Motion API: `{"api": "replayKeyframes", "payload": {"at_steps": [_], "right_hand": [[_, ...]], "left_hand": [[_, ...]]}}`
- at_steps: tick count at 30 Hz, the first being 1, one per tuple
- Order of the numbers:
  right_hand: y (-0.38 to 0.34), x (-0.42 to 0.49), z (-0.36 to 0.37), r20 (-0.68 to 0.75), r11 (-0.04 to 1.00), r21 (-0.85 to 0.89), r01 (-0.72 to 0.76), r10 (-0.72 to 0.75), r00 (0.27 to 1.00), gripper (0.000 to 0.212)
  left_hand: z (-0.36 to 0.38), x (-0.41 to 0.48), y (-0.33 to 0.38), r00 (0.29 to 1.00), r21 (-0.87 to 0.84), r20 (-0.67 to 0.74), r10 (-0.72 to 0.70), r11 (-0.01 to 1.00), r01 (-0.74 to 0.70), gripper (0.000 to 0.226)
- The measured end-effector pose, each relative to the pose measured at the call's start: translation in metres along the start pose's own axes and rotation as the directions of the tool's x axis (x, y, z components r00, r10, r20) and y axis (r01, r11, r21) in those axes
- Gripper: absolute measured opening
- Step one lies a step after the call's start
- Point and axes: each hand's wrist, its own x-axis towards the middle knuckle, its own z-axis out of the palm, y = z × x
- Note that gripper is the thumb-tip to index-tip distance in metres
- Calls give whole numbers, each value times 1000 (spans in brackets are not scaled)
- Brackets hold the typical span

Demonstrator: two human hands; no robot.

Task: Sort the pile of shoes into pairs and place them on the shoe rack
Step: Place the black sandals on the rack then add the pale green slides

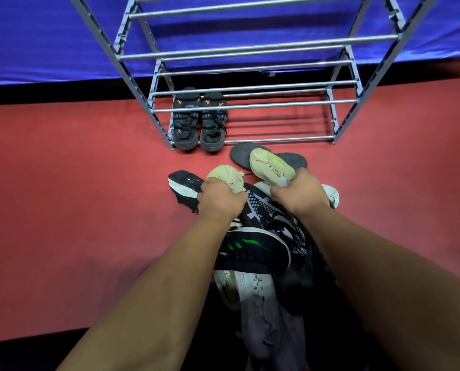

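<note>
Both hands hold cream shoes with yellow-green accents above the pile. My left hand (219, 200) grips the heel of one cream shoe (227, 176). My right hand (300, 192) grips the heel of the matching cream shoe (269, 163), toe pointing toward the rack. Under my forearms lies the pile of shoes (261, 245): a black shoe with green stripes, a black-and-white patterned one, white and grey ones. The grey metal shoe rack (250, 104) stands ahead. A pair of black shoes with orange marks (199, 121) sits on its lowest shelf at the left.
Two dark grey soles (241, 155) lie upturned between the pile and the rack. A black shoe with a white sole (184, 183) lies left of my left hand. The floor is red carpet (76, 196). Blue fabric (49, 36) hangs behind the rack.
</note>
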Motion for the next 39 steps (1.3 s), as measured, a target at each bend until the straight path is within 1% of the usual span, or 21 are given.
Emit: {"api": "replayKeyframes", "payload": {"at_steps": [2,3,4,6,9,10,13,15,17,18,19,21,22,25,28,31,33,35,36,38,39], "right_hand": [[0,6,-6,-37,997,73,-9,11,999,65],[0,10,-9,-51,993,116,-12,18,999,64],[1,14,-12,-64,988,151,-19,29,998,65],[4,23,-18,-90,985,167,-52,68,994,68],[8,41,-26,-117,977,188,-96,120,986,74],[10,49,-28,-122,975,201,-95,122,985,74],[18,69,-32,-129,969,240,-63,96,987,59],[20,82,-32,-121,962,270,-41,77,990,49],[20,96,-31,-133,960,279,-13,52,990,49],[19,102,-30,-146,962,274,4,38,989,52],[18,109,-29,-155,963,270,19,24,988,53],[18,123,-26,-177,960,273,56,-7,984,50],[18,129,-25,-195,960,270,75,-22,981,49],[23,151,-23,-239,970,219,111,-57,969,52],[26,176,-25,-266,980,175,96,-47,963,49],[26,200,-27,-266,992,107,73,-43,963,51],[24,213,-27,-273,996,46,71,-56,960,53],[16,222,-30,-314,997,-6,74,-73,947,51],[12,227,-32,-316,995,-67,70,-88,945,48],[7,238,-31,-257,964,-261,55,-124,958,43],[4,242,-31,-233,940,-339,29,-114,966,45]], "left_hand": [[-8,5,10,1000,-61,8,28,998,-28,78],[-11,8,14,999,-83,4,42,996,-42,75],[-13,11,18,999,-96,-1,50,994,-50,74],[-21,14,25,998,-113,12,54,992,-53,71],[-30,16,31,997,-111,67,48,993,-40,35],[-33,19,33,996,-100,80,48,994,-40,31],[-46,25,49,991,4,119,69,998,-69,32],[-54,29,65,986,73,121,111,990,-120,31],[-56,32,82,978,72,86,189,978,-195,29],[-54,31,90,971,56,67,231,970,-235,31],[-50,34,96,962,33,53,270,962,-271,43],[-35,44,105,943,-14,29,332,943,-332,80],[-26,50,107,928,-26,18,373,928,-372,89],[4,76,112,879,5,1,477,879,-477,94],[32,103,127,860,-13,-31,510,860,-511,95],[59,121,150,832,-8,-123,542,837,-547,70],[73,130,165,816,0,-145,559,825,-565,58],[82,138,179,826,-9,-140,546,833,-553,57],[87,145,185,840,-24,-130,527,845,-534,59],[97,157,194,868,-33,-80,491,869,-494,67],[99,162,195,877,-42,-51,478,876,-480,75]]}}
